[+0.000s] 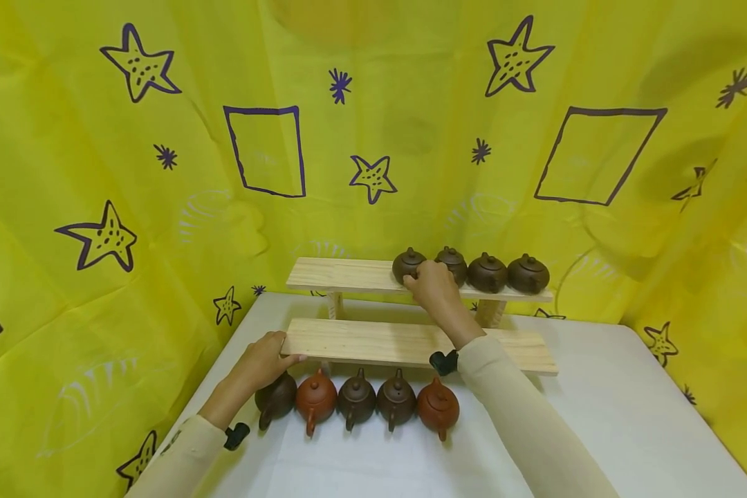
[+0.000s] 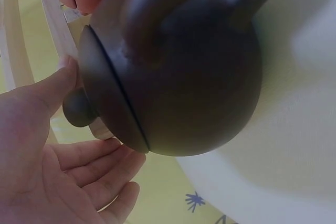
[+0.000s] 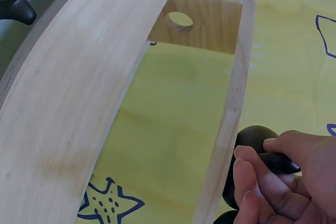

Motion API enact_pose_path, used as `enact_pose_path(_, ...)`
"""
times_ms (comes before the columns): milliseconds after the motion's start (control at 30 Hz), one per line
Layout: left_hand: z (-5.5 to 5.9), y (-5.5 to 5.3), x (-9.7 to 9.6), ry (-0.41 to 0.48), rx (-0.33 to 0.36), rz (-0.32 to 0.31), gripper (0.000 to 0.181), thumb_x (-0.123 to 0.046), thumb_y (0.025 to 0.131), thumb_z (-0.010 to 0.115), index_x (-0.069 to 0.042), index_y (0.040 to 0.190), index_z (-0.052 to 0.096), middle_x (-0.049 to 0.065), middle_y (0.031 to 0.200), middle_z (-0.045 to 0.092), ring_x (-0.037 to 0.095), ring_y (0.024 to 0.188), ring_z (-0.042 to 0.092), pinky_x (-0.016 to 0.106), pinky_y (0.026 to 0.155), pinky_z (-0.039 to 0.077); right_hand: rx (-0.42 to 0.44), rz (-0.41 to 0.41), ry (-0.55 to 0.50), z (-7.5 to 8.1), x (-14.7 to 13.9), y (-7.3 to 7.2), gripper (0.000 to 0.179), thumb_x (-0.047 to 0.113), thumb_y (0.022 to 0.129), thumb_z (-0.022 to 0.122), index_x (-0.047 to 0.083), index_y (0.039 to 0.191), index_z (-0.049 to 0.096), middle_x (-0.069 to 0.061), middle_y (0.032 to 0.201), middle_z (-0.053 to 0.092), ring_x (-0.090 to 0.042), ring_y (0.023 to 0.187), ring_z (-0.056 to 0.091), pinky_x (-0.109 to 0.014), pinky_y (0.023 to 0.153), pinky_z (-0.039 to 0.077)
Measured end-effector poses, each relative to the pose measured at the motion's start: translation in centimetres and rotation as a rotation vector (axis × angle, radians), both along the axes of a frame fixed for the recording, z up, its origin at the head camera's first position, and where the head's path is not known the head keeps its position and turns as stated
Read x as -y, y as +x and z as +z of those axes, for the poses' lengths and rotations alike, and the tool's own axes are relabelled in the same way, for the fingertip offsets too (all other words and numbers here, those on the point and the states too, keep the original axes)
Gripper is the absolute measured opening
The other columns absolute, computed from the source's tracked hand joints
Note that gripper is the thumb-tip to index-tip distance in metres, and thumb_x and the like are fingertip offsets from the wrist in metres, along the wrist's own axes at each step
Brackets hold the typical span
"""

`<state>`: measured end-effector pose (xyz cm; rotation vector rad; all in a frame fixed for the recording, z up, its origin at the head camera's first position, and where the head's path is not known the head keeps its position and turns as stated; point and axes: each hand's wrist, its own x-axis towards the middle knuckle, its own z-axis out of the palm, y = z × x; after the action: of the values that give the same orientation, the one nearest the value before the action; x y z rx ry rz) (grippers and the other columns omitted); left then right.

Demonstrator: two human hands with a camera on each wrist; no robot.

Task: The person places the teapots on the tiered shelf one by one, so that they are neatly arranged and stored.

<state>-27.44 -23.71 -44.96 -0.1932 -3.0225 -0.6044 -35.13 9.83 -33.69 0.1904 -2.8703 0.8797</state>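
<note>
My right hand (image 1: 434,287) reaches to the upper board of a two-tier wooden shelf (image 1: 342,271). Its thumb and fingers pinch the handle of a dark brown teapot (image 3: 257,139), the leftmost of the row up there; part of that teapot is hidden by the hand. My left hand (image 1: 264,360) grips the left end of the lower board (image 1: 367,342), thumb along the front edge and fingers round the end. Just below it stands a dark brown teapot (image 2: 184,87), which the left hand does not appear to hold.
More dark teapots (image 1: 487,273) stand to the right on the upper board. Along the white table (image 1: 597,415), before the shelf, a row holds reddish teapots (image 1: 316,399) and dark ones (image 1: 357,399). A yellow patterned cloth (image 1: 411,83) hangs behind and at the sides.
</note>
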Motion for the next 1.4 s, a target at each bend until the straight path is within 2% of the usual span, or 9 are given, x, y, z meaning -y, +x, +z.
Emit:
enact_pose_path(200,-0.2,0.0,0.2,-0.001,-0.006,-0.006,0.066,-0.038,0.097,0.078,0.013,0.133,0.058,0.030,0.123,0.066,0.042,0.109,0.066,0.058,0.095,0.052,0.017,-0.015,0.022,0.0,0.0,-0.1,0.052,0.031,0.106,0.066,0.012,0.061,0.047,0.001,0.055,0.040,-0.017,0.051,0.044,-0.031,0.051,0.037)
enact_pose_path(400,-0.3,0.1,0.1,0.001,-0.005,-0.010,0.067,-0.038,0.097,0.078,0.014,0.134,0.057,0.030,0.124,0.065,0.044,0.112,0.066,0.060,0.097,0.051,-0.022,0.015,0.031,-0.5,-0.7,0.4,0.061,0.040,0.101,0.073,0.014,0.055,0.041,0.004,0.051,0.030,-0.012,0.047,0.033,-0.030,0.050,0.032)
enact_pose_path(467,-0.2,0.1,0.1,0.001,-0.002,-0.010,0.067,-0.038,0.097,0.078,0.014,0.134,0.057,0.031,0.125,0.065,0.044,0.112,0.066,0.061,0.098,0.050,-0.038,0.036,0.032,-0.6,-1.1,1.0,0.064,0.039,0.100,0.074,0.015,0.053,0.039,0.006,0.051,0.027,-0.011,0.047,0.028,-0.029,0.049,0.030)
enact_pose_path(667,-0.2,-0.1,0.0,-0.006,0.006,-0.008,0.065,-0.037,0.097,0.077,0.013,0.133,0.057,0.030,0.124,0.065,0.043,0.110,0.066,0.060,0.097,0.050,-0.043,0.122,0.037,-1.5,-2.4,3.7,0.063,0.033,0.101,0.072,0.017,0.053,0.035,0.008,0.051,0.023,-0.008,0.048,0.021,-0.026,0.049,0.024)
enact_pose_path(833,-0.1,0.0,0.0,-0.001,0.003,-0.009,0.063,-0.037,0.097,0.077,0.012,0.132,0.058,0.029,0.122,0.066,0.042,0.108,0.066,0.060,0.096,0.051,-0.038,0.171,0.046,-2.7,-3.8,6.3,0.062,0.031,0.102,0.072,0.018,0.053,0.036,0.009,0.053,0.024,-0.008,0.050,0.023,-0.027,0.050,0.022)
enact_pose_path(900,-0.1,0.0,0.0,0.002,0.003,-0.008,0.064,-0.037,0.097,0.077,0.013,0.132,0.058,0.029,0.123,0.066,0.042,0.108,0.066,0.060,0.096,0.051,-0.026,0.182,0.059,-3.3,-4.3,7.2,0.059,0.030,0.101,0.073,0.016,0.053,0.041,0.008,0.053,0.028,-0.009,0.050,0.027,-0.027,0.051,0.024)
enact_pose_path(1133,-0.2,0.1,0.1,0.011,0.006,-0.005,0.064,-0.035,0.097,0.077,0.014,0.133,0.057,0.030,0.121,0.065,0.042,0.109,0.066,0.060,0.097,0.050,0.034,0.166,0.102,-5.4,-6.0,10.6,0.044,0.032,0.099,0.074,0.011,0.064,0.060,0.002,0.060,0.050,-0.015,0.058,0.046,-0.031,0.056,0.038)
enact_pose_path(1267,-0.4,0.1,0.1,0.021,0.008,-0.005,0.066,-0.035,0.097,0.078,0.014,0.135,0.056,0.030,0.124,0.065,0.044,0.111,0.065,0.060,0.097,0.050,0.086,0.154,0.073,-6.8,-6.9,12.4,0.047,0.035,0.099,0.074,0.014,0.060,0.056,0.006,0.056,0.043,-0.012,0.054,0.042,-0.028,0.053,0.034)
enact_pose_path(1400,-0.4,0.0,0.1,0.021,0.004,-0.012,0.065,-0.035,0.097,0.077,0.014,0.134,0.057,0.030,0.124,0.065,0.043,0.112,0.065,0.060,0.097,0.050,0.068,0.148,0.064,-8.4,-7.6,13.9,0.049,0.035,0.097,0.077,0.017,0.058,0.055,0.009,0.053,0.041,-0.009,0.053,0.039,-0.026,0.051,0.032)
